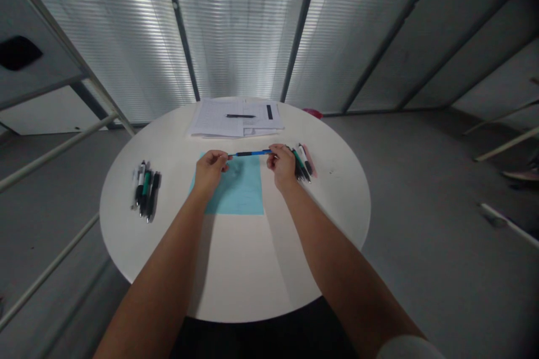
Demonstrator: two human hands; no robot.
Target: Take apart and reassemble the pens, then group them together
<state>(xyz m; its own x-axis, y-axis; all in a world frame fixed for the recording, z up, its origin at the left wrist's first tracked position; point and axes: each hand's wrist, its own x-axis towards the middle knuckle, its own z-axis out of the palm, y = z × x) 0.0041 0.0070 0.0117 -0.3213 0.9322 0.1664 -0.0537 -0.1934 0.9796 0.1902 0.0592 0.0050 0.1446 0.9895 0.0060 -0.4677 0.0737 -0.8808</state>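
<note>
Blue pen: is spanning the space between the two hands, over the far part of the light-blue sheet (238,193); is seemingly hovering above it (shadows are falling on the paper, though the height is hard to judge).
Pen (259,152) axis: is running left to right across the person's front, nearly level, its right end sitting slightly farther off.
Left hand (210,171): is pinching the pointed end, beyond the black grip.
Right hand (283,164): is clamping the blue barrel end.
Nearer hand: neither is leading; both are touching the pen, with the hands standing apart at its opposite ends.
Right pen group (301,162): is lying just beside the right hand.
Left pen group (146,190): is resting on the table (236,269), well apart from the left hand.
Papers (217,118): are lying beyond the blue pen, bearing a dark pen (240,116).
</note>
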